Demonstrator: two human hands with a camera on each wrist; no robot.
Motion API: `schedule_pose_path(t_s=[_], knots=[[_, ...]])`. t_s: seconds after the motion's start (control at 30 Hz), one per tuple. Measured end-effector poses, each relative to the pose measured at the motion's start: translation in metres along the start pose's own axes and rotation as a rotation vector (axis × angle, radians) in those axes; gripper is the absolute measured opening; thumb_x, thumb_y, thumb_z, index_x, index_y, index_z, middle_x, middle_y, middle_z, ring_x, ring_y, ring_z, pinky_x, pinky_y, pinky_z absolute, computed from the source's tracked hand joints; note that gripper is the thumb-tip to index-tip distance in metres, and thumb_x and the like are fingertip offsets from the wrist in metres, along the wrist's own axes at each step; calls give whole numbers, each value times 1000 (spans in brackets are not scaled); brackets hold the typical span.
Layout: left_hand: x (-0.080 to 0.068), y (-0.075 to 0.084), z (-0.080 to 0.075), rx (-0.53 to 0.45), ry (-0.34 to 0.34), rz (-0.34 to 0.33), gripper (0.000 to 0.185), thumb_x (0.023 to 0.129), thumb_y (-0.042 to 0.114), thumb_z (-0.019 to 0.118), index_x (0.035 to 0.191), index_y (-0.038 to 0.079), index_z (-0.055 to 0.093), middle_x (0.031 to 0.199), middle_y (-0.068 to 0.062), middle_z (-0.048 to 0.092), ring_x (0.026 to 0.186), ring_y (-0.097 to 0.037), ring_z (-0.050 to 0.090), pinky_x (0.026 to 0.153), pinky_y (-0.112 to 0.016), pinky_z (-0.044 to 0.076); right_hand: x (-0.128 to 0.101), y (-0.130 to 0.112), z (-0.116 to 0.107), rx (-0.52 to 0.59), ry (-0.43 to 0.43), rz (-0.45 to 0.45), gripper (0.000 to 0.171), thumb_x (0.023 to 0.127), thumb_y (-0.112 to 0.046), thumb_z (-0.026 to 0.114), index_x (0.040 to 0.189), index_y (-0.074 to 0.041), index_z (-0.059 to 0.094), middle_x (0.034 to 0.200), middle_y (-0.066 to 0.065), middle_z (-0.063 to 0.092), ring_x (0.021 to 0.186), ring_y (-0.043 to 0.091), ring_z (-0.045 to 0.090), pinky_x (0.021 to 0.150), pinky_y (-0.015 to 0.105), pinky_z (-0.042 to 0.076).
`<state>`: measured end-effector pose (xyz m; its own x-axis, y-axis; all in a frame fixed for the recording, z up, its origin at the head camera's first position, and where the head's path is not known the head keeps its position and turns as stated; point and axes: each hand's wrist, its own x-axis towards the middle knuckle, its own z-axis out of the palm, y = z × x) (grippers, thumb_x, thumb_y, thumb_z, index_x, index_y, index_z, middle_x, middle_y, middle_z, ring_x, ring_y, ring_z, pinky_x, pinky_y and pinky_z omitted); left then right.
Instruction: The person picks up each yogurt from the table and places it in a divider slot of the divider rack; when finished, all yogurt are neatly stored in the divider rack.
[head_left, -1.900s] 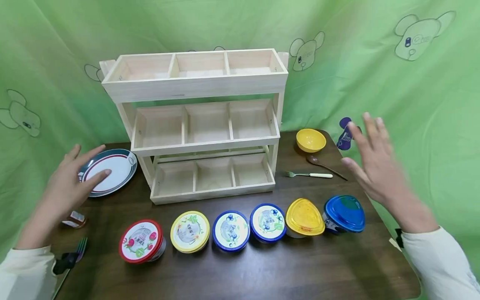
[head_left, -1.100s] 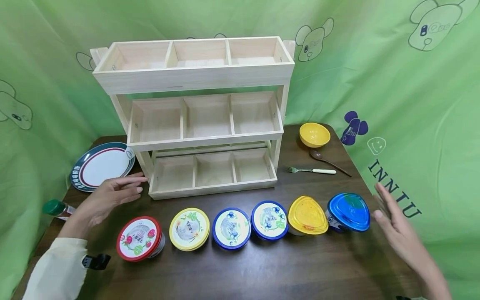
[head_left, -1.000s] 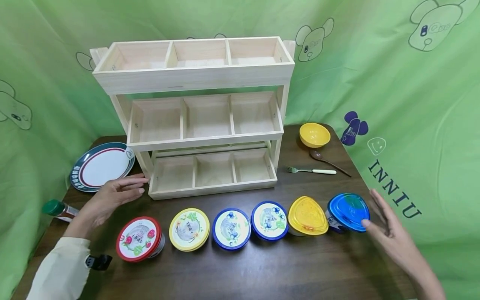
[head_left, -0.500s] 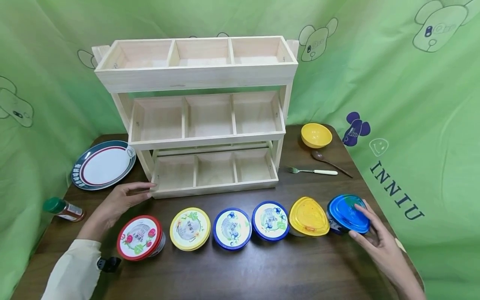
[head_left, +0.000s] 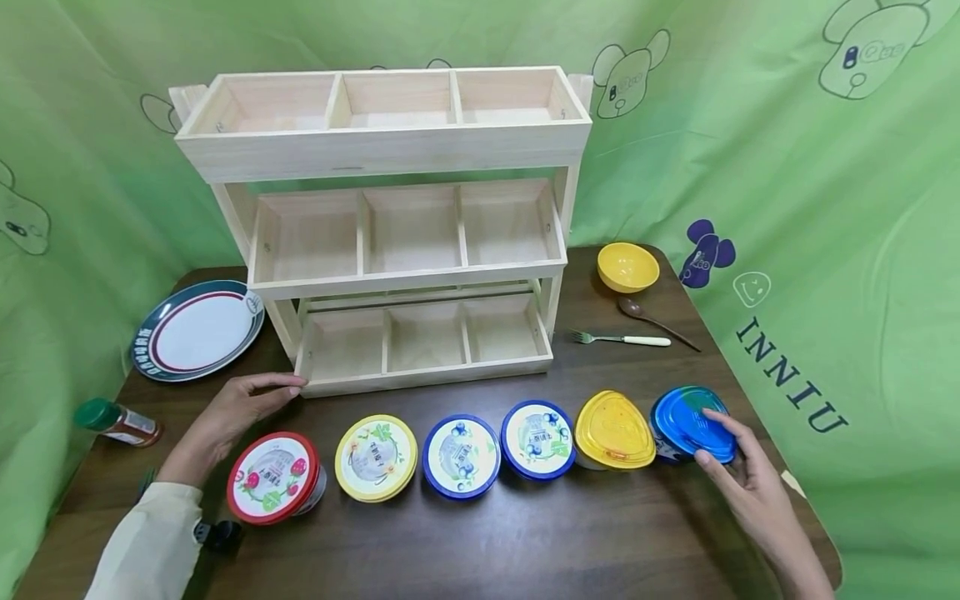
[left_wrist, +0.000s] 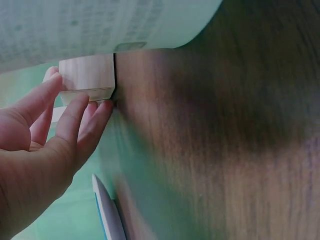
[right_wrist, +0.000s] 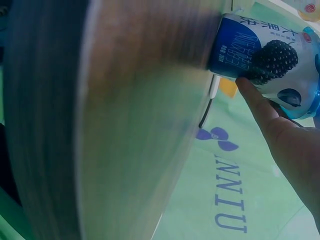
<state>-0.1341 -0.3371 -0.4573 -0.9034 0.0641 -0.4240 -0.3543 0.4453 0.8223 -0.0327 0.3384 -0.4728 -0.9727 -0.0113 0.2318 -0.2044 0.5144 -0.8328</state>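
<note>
Several lidded tubs stand in a row along the table front. At the right end, my right hand (head_left: 729, 454) grips the blue-lidded tub (head_left: 684, 417), fingers over its right rim and thumb at its near side. In the right wrist view the thumb (right_wrist: 257, 97) presses the tub's (right_wrist: 250, 45) printed blue wall. My left hand (head_left: 281, 390) lies flat on the table, its straight fingers touching the bottom left corner of the three-tier wooden rack (head_left: 427, 379). The left wrist view shows those fingertips (left_wrist: 75, 112) against the wooden corner (left_wrist: 87, 77). The red-lidded tub (head_left: 272, 477) sits just in front of that hand.
Left of the rack are a white plate with a dark rim (head_left: 197, 329) and a green-capped bottle (head_left: 116, 422). A yellow bowl (head_left: 627, 267), a wooden spoon (head_left: 652, 317) and a fork (head_left: 622, 339) lie at the right back. Green curtain surrounds the dark table (head_left: 525, 542).
My right hand came down from the air and closed on the blue-lidded tub. My left hand left the plate and slid to the rack's lower left corner.
</note>
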Motion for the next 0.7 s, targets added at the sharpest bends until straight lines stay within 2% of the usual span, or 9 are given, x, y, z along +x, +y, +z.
schedule_pose_path(t_s=[0.17, 0.33, 0.4, 0.57, 0.63, 0.7], knots=[[2, -3, 0, -1, 4, -14, 40, 112, 28, 64, 145, 6, 70, 158, -23, 54, 142, -39, 52, 118, -57, 48, -1, 3, 2, -4, 10, 32, 64, 105, 11, 61, 164, -7, 43, 150, -17, 41, 132, -15, 43, 101, 1, 41], [3, -6, 0, -22, -4, -51, 47, 111, 35, 65, 152, 10, 65, 165, -24, 45, 148, -39, 48, 118, -51, 48, 3, -1, -4, 28, 14, 81, 63, 108, 7, 58, 166, -9, 41, 159, 14, 37, 130, -15, 45, 98, 3, 44], [3, -7, -1, -21, -5, -63, 48, 111, 35, 65, 153, 11, 64, 166, -24, 45, 147, -37, 49, 116, -47, 50, 6, -3, -7, 83, 28, 84, 63, 108, 9, 57, 166, -9, 41, 160, 17, 35, 129, -14, 48, 98, 4, 46], [3, -6, -1, -10, 0, -51, 45, 112, 34, 64, 151, 11, 66, 162, -23, 49, 144, -37, 51, 116, -50, 51, 13, -10, -16, 240, 64, 47, 65, 105, 15, 56, 165, -6, 43, 153, -6, 45, 127, -10, 56, 96, 8, 51], [3, -5, -1, -13, 3, -48, 44, 111, 36, 65, 150, 14, 68, 162, -21, 50, 143, -37, 51, 117, -51, 51, 15, -14, -18, 270, 68, 36, 65, 105, 16, 55, 165, -6, 43, 150, -10, 46, 126, -8, 58, 96, 9, 52], [4, -5, -1, -12, 4, -50, 43, 111, 37, 66, 149, 16, 69, 160, -19, 53, 140, -32, 53, 114, -45, 54, 16, -18, -20, 276, 73, 28, 65, 105, 17, 55, 164, -7, 44, 149, -9, 47, 126, -7, 59, 96, 9, 52]])
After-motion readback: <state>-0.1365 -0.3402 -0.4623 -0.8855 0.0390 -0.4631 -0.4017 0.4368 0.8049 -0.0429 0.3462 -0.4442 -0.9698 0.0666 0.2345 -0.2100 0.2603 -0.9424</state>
